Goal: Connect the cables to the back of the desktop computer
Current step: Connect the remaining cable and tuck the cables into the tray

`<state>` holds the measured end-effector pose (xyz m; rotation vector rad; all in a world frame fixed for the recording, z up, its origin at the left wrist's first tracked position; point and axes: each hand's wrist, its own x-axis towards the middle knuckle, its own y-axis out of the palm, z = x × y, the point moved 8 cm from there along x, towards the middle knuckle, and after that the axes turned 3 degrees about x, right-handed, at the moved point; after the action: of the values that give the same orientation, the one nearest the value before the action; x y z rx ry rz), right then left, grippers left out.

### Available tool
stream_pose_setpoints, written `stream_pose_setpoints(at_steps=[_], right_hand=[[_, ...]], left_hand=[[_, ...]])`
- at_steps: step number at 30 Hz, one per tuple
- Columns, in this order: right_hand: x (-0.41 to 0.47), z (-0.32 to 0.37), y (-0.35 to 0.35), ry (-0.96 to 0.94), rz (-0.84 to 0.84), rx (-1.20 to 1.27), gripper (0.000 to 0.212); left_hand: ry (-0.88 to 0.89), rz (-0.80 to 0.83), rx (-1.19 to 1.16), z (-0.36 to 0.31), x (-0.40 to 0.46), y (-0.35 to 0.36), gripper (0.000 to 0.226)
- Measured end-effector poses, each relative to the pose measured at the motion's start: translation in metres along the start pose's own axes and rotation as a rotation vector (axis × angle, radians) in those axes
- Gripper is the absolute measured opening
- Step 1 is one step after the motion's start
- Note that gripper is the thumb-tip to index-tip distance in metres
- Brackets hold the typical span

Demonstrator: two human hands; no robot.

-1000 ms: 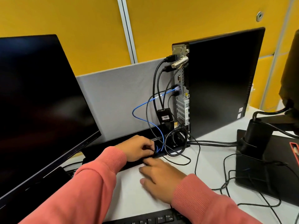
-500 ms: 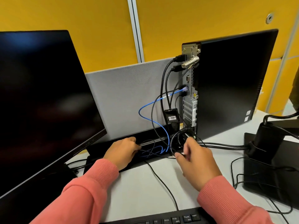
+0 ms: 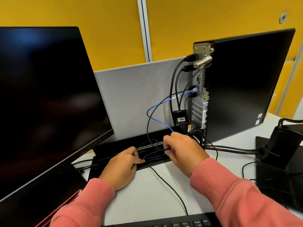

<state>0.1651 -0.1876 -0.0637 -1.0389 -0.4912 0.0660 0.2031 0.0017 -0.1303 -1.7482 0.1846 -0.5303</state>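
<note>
A: What room is this, and what surface?

B: A yellow panelled wall [image 3: 205, 22] stands behind, with a low grey fabric divider [image 3: 139, 99] in front of it. Below is a white desk top [image 3: 147, 190]. At the left a large black flat monitor [image 3: 42, 99] leans over the desk and covers that whole side.

A: And the computer?

B: The black upright desktop computer tower [image 3: 246, 82] stands at the back right, its metal rear panel turned toward the divider. Several black cables [image 3: 172, 89] and one thin blue network cable [image 3: 157, 120] are plugged into that panel and hang down into a long black cable tray [image 3: 114, 148] at the desk's back edge. A small black adapter box with a barcode label [image 3: 180, 117] hangs among them.

A: Where is free space?

B: Between the tray and the black keyboard [image 3: 180, 224] at the near edge, the white top is open, crossed by one thin black wire [image 3: 170, 187]. At the right a black monitor-arm base [image 3: 282, 145] closes that side, with thick cables running to it.

A: The hands?

B: The right hand [image 3: 182, 149], in a pink sleeve, has curled fingers that pinch a thin black cable just over the tray, beside the tower's lower corner. The left hand [image 3: 123, 167] rests on the tray's front edge, fingers bent at the blue cable; whether it grips it, I cannot tell.
</note>
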Motion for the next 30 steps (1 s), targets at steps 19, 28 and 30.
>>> stream_pose_setpoints(at_steps=[19, 28, 30], right_hand=[[0.049, -0.015, 0.047, 0.079, 0.166, -0.298, 0.024], [0.054, -0.022, 0.063, 0.129, 0.342, -0.504, 0.037], [0.055, -0.023, 0.065, 0.141, 0.361, -0.521, 0.033]], left_hand=[[-0.243, 0.138, -0.102, 0.001, -0.012, 0.013, 0.062], [-0.119, 0.084, 0.133, -0.013, -0.005, 0.014, 0.046], [-0.101, 0.067, 0.159, -0.014, -0.004, 0.014, 0.045]])
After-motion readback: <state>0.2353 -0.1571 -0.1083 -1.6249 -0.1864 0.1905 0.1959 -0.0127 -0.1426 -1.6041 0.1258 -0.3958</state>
